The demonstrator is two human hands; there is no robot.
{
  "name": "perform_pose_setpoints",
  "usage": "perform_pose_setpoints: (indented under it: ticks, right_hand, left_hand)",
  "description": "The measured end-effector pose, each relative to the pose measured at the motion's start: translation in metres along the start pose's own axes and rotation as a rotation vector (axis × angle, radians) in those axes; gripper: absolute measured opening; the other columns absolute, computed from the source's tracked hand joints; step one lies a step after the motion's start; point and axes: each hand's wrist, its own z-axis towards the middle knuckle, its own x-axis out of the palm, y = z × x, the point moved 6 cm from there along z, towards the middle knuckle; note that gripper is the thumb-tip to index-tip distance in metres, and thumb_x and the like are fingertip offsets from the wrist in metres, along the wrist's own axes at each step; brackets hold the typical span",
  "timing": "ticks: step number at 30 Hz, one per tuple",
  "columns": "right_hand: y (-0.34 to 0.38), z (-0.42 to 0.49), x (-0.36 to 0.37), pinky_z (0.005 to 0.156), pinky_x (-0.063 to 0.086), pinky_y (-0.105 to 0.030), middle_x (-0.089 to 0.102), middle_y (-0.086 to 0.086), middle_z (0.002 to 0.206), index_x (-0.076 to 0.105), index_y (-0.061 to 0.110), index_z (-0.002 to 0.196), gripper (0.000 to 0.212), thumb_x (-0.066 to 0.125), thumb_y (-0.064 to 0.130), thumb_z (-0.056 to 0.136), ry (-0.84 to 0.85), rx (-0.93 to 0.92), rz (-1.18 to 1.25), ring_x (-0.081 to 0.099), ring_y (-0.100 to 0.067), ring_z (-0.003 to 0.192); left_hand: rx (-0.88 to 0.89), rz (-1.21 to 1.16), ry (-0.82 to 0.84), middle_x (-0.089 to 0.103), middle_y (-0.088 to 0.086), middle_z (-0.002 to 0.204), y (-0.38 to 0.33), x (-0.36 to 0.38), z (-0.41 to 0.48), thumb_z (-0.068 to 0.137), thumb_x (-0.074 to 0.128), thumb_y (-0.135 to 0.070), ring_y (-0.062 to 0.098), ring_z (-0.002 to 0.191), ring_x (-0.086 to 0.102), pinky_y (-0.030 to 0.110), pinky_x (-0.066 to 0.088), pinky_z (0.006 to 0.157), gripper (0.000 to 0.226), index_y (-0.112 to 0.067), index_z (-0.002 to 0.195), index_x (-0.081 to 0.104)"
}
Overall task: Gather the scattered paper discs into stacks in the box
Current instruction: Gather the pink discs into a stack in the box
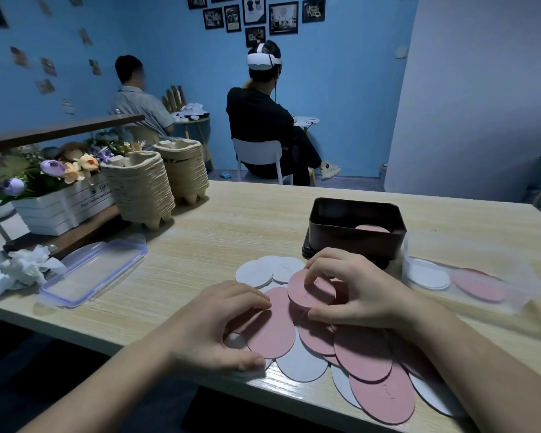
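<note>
Several pink and white paper discs [361, 354] lie overlapping near the table's front edge. My right hand [353, 290] pinches a small stack of pink discs [308, 292], lifted slightly above the pile. My left hand [214, 323] rests with its fingers on a large pink disc [274, 331] and a white one beneath. Behind the pile stands a dark rectangular box [356, 232], with a pink disc stack [372, 229] inside at its right. A clear box [469, 282] to the right holds a white stack [428, 276] and a pink stack [478, 285].
A clear plastic lid [91, 273] lies at the left, next to crumpled tissue [28, 267]. Two stacks of pulp trays [144, 189] and a white flower crate [60, 207] stand at the back left. Two people sit on chairs beyond the table.
</note>
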Motion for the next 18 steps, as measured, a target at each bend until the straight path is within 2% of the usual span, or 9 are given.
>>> perform_pose_setpoints:
  ticks: [4, 8, 14, 18]
  right_hand:
    - [-0.005, -0.001, -0.002, 0.091, 0.052, -0.037, 0.06, 0.009, 0.113, 0.067, 0.029, 0.1, 0.036, 0.085, 0.051, 0.078, -0.002, 0.024, -0.015, 0.06, -0.014, 0.112]
    - [-0.005, -0.001, -0.003, 0.094, 0.051, -0.035, 0.059, 0.013, 0.115, 0.066, 0.03, 0.1, 0.036, 0.084, 0.052, 0.078, -0.001, 0.026, -0.033, 0.059, -0.011, 0.114]
    - [-0.008, -0.003, -0.006, 0.094, 0.05, -0.034, 0.058, 0.014, 0.117, 0.065, 0.032, 0.102, 0.036, 0.082, 0.053, 0.078, -0.006, 0.042, -0.062, 0.058, -0.01, 0.115]
    - [-0.009, -0.003, -0.006, 0.095, 0.05, -0.033, 0.057, 0.014, 0.118, 0.065, 0.031, 0.101, 0.036, 0.082, 0.052, 0.078, -0.005, 0.055, -0.074, 0.058, -0.009, 0.115]
  left_hand:
    - [-0.015, 0.004, -0.044, 0.061, -0.022, 0.127, 0.004, -0.001, 0.007, 0.075, 0.078, -0.058, 0.001, 0.123, 0.054, 0.041, 0.047, 0.103, 0.062, -0.033, 0.13, 0.063]
    - [0.017, -0.034, -0.049, 0.065, -0.02, 0.115, 0.002, 0.001, 0.016, 0.076, 0.08, -0.052, 0.002, 0.114, 0.058, 0.037, 0.05, 0.096, 0.057, -0.033, 0.127, 0.064]
    - [0.058, -0.12, -0.143, 0.069, -0.013, 0.108, 0.001, -0.006, 0.018, 0.072, 0.088, -0.038, 0.007, 0.101, 0.066, 0.037, 0.053, 0.084, 0.054, -0.024, 0.121, 0.067]
    - [0.06, -0.186, -0.208, 0.068, -0.009, 0.109, 0.004, -0.013, 0.024, 0.075, 0.088, -0.031, 0.013, 0.101, 0.067, 0.037, 0.055, 0.08, 0.05, -0.019, 0.118, 0.068]
